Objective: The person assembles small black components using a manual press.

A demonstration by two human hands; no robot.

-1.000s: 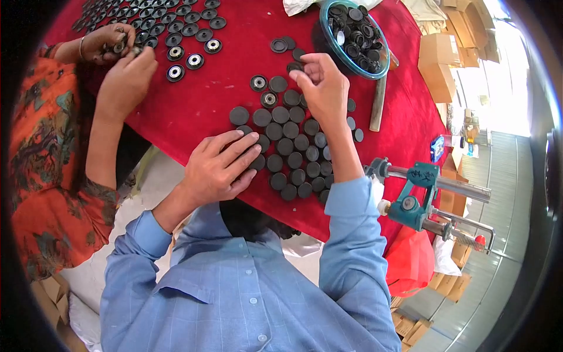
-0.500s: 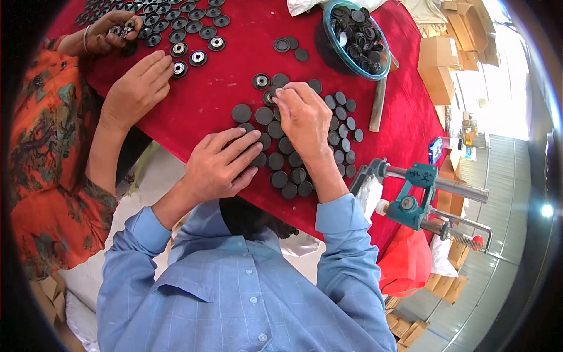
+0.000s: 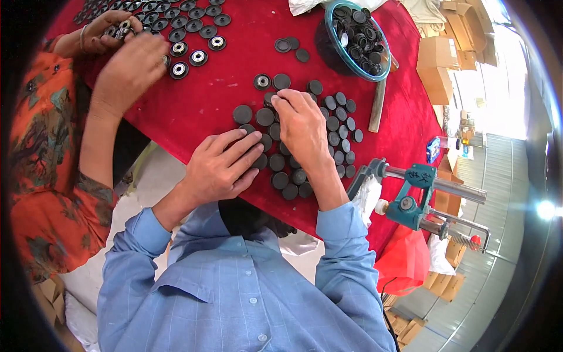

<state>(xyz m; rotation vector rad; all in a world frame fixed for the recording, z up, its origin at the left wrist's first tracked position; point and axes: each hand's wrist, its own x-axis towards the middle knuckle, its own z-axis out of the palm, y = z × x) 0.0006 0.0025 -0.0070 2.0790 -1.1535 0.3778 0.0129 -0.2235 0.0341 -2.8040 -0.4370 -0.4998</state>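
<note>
"Black round flat-topped disc (image 3: 269,100) at the fingertips of the right hand (image 3: 305,126), do you see?"

"I do. The fingers are drawn together and touch it, but I cannot tell whether they pinch it or only rest there."

"And the left hand (image 3: 221,167)?"

"Fingers slightly apart, laid over the left edge of a spread of black round discs (image 3: 265,118). Whether it grips any is hidden."

"What lies beyond?"

"Near the right hand's fingertips, a black disc with a silver metal ring in its middle (image 3: 262,81). Farther up, three thin black caps (image 3: 302,55), then a deep round tub with a teal rim (image 3: 370,77), heaped with small black parts (image 3: 358,41). Just below the tub lies a long grey-brown bar (image 3: 377,108)."

"All on one bench?"

"Yes, a bench covered in red cloth (image 3: 205,117). By its right edge is a teal metal fixture with steel rods (image 3: 406,203)."

"Who is at the left?"

"A co-worker in an orange patterned garment (image 3: 50,146). One hand of theirs (image 3: 97,36) holds small silver metal parts (image 3: 124,27); the other is motion-blurred beside it. Four silver-centred black discs (image 3: 198,57) lie near."
</note>
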